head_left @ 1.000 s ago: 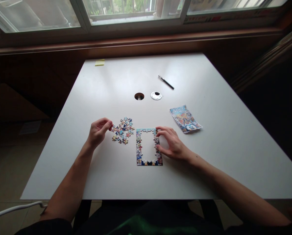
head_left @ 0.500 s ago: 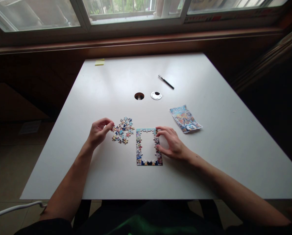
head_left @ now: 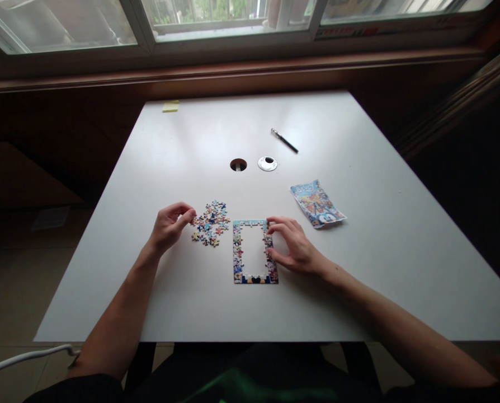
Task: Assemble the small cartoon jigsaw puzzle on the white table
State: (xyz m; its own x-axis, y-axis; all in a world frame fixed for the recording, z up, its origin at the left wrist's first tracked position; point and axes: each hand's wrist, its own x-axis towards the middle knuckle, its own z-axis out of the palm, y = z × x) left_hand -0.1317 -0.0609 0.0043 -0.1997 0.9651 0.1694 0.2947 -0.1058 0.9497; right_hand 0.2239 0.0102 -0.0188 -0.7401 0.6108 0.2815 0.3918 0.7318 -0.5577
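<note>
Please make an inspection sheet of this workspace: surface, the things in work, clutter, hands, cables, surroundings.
Surface: white table, with a round hole beside its loose cap.
Things in work: puzzle frame, border joined, middle open; loose pieces in a heap left of it.
Clutter: picture leaflet, pen, yellow note.
Hands: left hand fingertips at the heap; right hand on the frame's right edge.
Cables: white cable below the table's left corner.
Surroundings: window, wooden sill.

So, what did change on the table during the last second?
The left hand slid slightly right, its fingertips now at the loose puzzle pieces. The right hand stayed on the right side of the puzzle frame. Pen and leaflet unmoved.
</note>
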